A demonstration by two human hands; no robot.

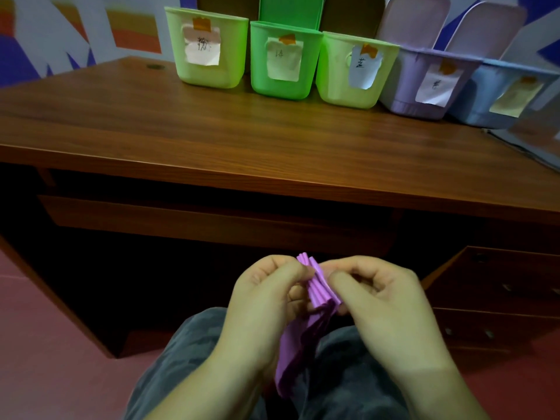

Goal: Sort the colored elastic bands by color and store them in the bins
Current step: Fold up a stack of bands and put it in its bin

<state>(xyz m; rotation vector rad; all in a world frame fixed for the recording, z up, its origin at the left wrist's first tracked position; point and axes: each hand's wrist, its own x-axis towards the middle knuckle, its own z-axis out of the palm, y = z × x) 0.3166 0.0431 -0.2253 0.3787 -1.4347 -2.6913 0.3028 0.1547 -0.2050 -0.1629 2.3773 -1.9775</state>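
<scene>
Both hands sit low over the person's lap, below the front edge of the worktop (272,147). The left hand (263,304) and the right hand (378,301) face each other, fingers curled, and together pinch a bunch of purple bands (318,286) between them. The top of the bunch fans out in narrow ridges just above the fingertips, while the rest hangs down as a flatter purple strip (its lower end lies against the grey trousers (188,353)).

Well apart from the hands, five bins stand in a row along the back of the worktop, each with a paper label taped to its front: a pale green bin (209,71) at the left, a brighter green bin (257,71) next, another pale green bin (336,86), then a lilac bin (406,95) and a blue bin (472,110) at the right. Their insides cannot be seen. The writing on the labels is too blurred to read.
</scene>
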